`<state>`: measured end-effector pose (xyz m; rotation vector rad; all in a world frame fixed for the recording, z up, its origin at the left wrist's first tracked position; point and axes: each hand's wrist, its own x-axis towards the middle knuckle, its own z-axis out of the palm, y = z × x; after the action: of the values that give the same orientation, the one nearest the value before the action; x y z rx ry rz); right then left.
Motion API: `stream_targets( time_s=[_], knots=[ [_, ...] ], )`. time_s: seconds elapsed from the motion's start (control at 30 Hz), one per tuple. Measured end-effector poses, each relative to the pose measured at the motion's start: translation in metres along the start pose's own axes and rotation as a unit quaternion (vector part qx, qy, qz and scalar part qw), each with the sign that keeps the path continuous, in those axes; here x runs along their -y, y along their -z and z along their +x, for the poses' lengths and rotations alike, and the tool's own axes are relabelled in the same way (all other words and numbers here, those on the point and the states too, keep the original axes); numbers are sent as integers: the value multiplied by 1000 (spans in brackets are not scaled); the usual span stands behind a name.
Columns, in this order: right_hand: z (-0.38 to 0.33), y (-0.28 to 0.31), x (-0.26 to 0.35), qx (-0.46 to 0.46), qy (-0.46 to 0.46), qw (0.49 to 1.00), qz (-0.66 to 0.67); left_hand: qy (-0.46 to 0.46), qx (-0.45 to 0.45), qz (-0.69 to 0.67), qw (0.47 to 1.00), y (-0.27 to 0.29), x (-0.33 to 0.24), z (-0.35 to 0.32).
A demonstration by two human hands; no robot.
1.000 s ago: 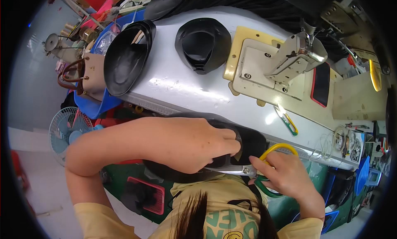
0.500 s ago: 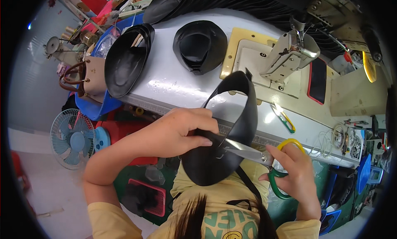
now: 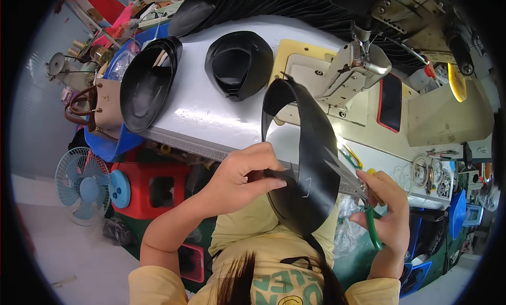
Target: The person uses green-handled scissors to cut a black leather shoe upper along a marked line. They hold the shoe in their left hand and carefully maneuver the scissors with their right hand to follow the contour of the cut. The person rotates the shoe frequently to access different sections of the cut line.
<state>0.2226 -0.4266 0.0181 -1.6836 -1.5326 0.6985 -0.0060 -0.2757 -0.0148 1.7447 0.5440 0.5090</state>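
Note:
A black, visor-shaped piece (image 3: 312, 141), curved into a loop, stands over my lap at the table's front edge. Its near edge is pinched between the thumb and fingers of my left hand (image 3: 246, 177), beside a small light stitch mark. My right hand (image 3: 389, 207) has its thumb and fingers through the handles of a pair of scissors (image 3: 352, 176). The scissors' narrow, parted blades point up and left, alongside the piece's right side; whether they touch it I cannot tell.
A sewing machine (image 3: 363, 60) stands beyond the piece, with a phone (image 3: 390, 102) and thread snips (image 3: 349, 153) nearby. Two similar black pieces lie left, one round (image 3: 240, 65), one long (image 3: 150, 89); a black stack (image 3: 274, 3) lines the back. A fan (image 3: 87, 184) and red stool (image 3: 153, 189) stand left.
The scissors have come away from the stitch mark by my left fingers to the piece's right side. The piece has tilted more upright, its marked face turning into view.

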Motion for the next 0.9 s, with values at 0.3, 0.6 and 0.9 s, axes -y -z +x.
stream_targets(
  time_s=[0.3,0.6,0.9],
  knots=[
    [8,-56,-31,92,24,978,183,-80,-58,-142,985,-14,13,5],
    [3,-81,-47,75,-30,953,292,8,-90,-228,969,-22,8,13],
    [-4,-102,-54,20,-36,935,351,23,-98,-254,962,-24,17,15]
  ],
)
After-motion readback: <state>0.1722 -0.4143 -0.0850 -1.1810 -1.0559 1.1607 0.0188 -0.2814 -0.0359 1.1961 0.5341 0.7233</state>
